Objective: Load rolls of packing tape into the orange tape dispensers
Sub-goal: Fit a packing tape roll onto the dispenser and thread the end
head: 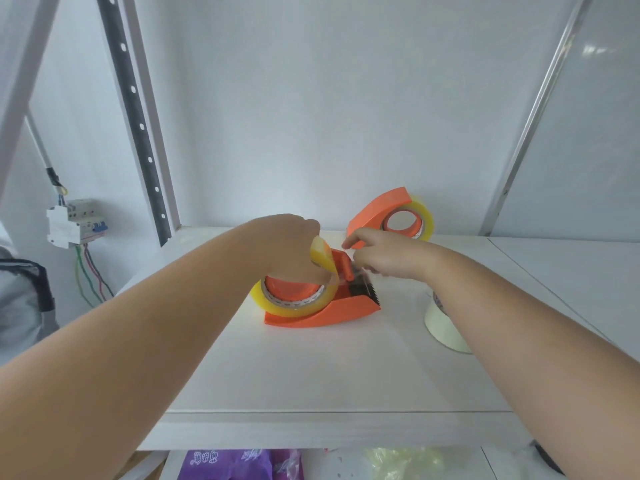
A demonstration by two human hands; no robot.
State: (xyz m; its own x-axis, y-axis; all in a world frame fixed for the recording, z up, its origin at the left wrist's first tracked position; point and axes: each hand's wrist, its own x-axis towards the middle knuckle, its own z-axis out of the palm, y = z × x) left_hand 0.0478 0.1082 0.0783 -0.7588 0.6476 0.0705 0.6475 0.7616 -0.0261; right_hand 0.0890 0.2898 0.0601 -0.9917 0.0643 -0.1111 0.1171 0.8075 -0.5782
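The left hand [287, 244] grips the top of a yellowish clear roll of packing tape [294, 292], steadying it in the near orange plastic tape dispenser [322, 315] on the white shelf [311, 375]. The right hand [381, 256] pinches the loose tape end beside the orange roller [346, 268], apparently threading it towards the serrated black blade [369, 292]. A second dispenser [381, 209] behind already holds a roll.

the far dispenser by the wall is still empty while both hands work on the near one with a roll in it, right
Not quite. The head view shows the far dispenser already holds a roll of tape. The rest stands: the left hand and right hand both work on the near dispenser, which has its own roll in it.
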